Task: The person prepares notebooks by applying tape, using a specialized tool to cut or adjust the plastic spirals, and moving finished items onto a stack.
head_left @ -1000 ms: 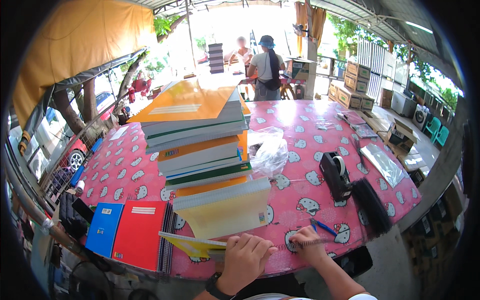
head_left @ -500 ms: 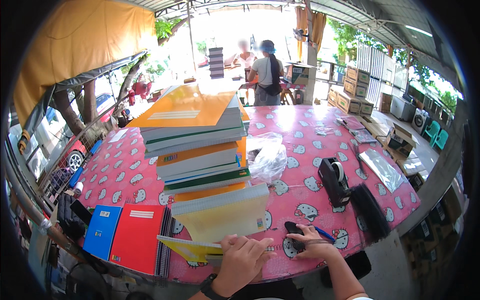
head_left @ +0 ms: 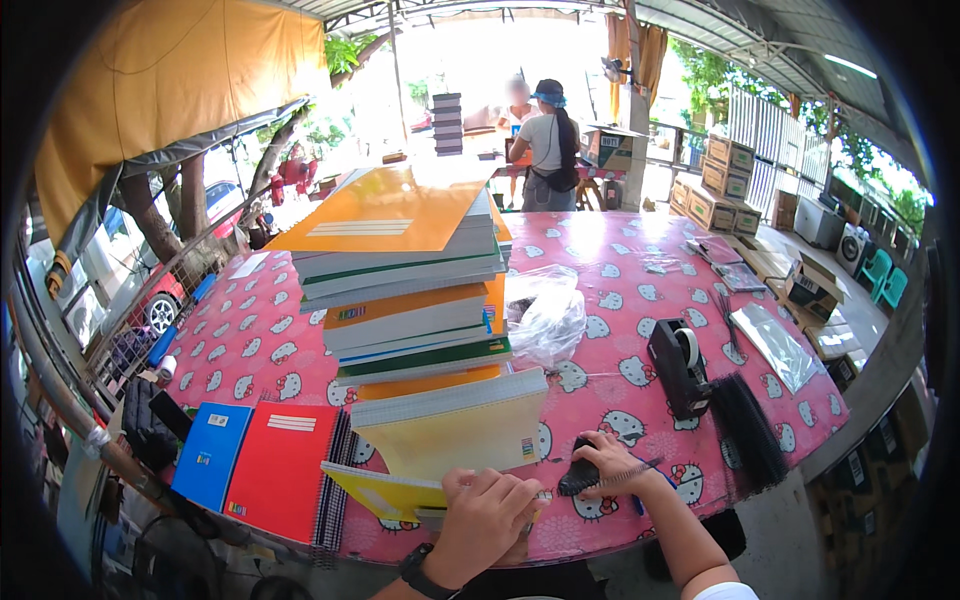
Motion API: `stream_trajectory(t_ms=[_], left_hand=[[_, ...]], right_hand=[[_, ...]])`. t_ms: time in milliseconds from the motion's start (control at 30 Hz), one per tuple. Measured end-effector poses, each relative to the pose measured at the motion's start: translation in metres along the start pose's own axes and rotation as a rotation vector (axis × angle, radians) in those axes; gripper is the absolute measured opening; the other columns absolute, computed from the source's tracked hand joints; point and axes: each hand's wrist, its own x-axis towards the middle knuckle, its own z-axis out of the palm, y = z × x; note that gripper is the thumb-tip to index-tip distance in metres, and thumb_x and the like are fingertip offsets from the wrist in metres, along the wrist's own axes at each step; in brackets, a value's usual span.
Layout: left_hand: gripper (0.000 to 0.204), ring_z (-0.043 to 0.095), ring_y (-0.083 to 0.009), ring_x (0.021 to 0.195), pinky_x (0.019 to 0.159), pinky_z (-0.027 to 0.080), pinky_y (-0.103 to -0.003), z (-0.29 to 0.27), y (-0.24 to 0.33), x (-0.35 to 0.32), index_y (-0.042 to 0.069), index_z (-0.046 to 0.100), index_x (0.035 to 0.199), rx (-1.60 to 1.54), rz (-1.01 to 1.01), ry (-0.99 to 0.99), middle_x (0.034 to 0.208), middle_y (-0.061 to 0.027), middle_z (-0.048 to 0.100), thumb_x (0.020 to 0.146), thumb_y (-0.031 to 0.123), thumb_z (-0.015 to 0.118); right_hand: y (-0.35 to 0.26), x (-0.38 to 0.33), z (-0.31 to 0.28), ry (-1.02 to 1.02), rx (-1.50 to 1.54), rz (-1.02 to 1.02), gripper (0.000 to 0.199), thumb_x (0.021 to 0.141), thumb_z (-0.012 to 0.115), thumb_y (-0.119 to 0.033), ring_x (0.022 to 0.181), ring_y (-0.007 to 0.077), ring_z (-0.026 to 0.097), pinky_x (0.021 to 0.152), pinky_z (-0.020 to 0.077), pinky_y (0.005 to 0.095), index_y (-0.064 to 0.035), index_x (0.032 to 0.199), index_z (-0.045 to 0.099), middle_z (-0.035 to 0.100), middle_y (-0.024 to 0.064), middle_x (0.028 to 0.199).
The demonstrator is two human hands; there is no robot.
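Observation:
My left hand [head_left: 490,515], wearing a black wrist band, is closed on the edge of a yellow notebook [head_left: 385,492] at the table's front. Part of that notebook is hidden behind my hand. My right hand [head_left: 612,464] is closed around a thin dark spiral binding coil [head_left: 630,474], whose end sticks out past the wrist. By its fingertips lies a black object [head_left: 578,478] whose kind I cannot make out. A slim blue item [head_left: 638,505] shows under the wrist. Just beyond my left hand, a pale yellow notebook stack [head_left: 455,425] leans below a tall pile of notebooks [head_left: 415,320].
Red [head_left: 285,470] and blue [head_left: 210,450] spiral notebooks lie at left. A plastic bag [head_left: 545,315] sits behind the pile. To the right are a tape dispenser [head_left: 680,368], a bundle of black coils [head_left: 748,435] and clear sleeves [head_left: 778,348]. Two people stand at a far table.
The coil that stretched between my hands has come away from the notebook side and now sits in my right hand. The view has shifted slightly; my left hand stays at the yellow notebook.

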Motion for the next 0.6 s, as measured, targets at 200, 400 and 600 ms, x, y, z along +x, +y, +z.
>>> stream_trajectory(t_ms=[200,400,600], left_hand=[[0.015,0.056,-0.0149,0.076,0.082,0.031,-0.038,0.000,-0.002,0.000,0.016,0.063,0.085,-0.033,-0.045,-0.003,0.078,0.0055,0.062,0.085,0.031,0.062],[0.017,0.056,-0.0172,0.076,0.086,0.030,-0.041,-0.002,0.000,-0.004,0.015,0.062,0.082,-0.012,-0.064,-0.016,0.075,0.0035,0.060,0.081,0.031,0.066],[0.026,0.055,-0.0174,0.080,0.092,0.025,-0.047,-0.014,-0.014,-0.022,0.016,0.060,0.079,0.031,-0.172,0.059,0.076,0.0024,0.058,0.067,0.034,0.075]], right_hand=[[-0.011,0.007,-0.002,0.166,0.055,0.009,0.061,0.066,0.077,-0.037,0.117,0.0379,0.044,0.098,0.0403,0.0448,-0.0145,0.119,0.057,0.046,0.0226,0.127],[-0.041,0.003,-0.005,0.193,1.329,-0.187,0.075,0.071,0.069,-0.054,0.096,0.0204,0.058,0.086,0.0461,0.0303,0.0026,0.120,0.056,0.060,0.0164,0.113],[-0.080,-0.010,-0.029,0.129,1.491,-0.489,0.102,0.066,0.048,-0.084,0.104,0.0328,0.058,0.095,0.0416,0.0394,0.0119,0.097,0.065,0.059,0.0285,0.109]])
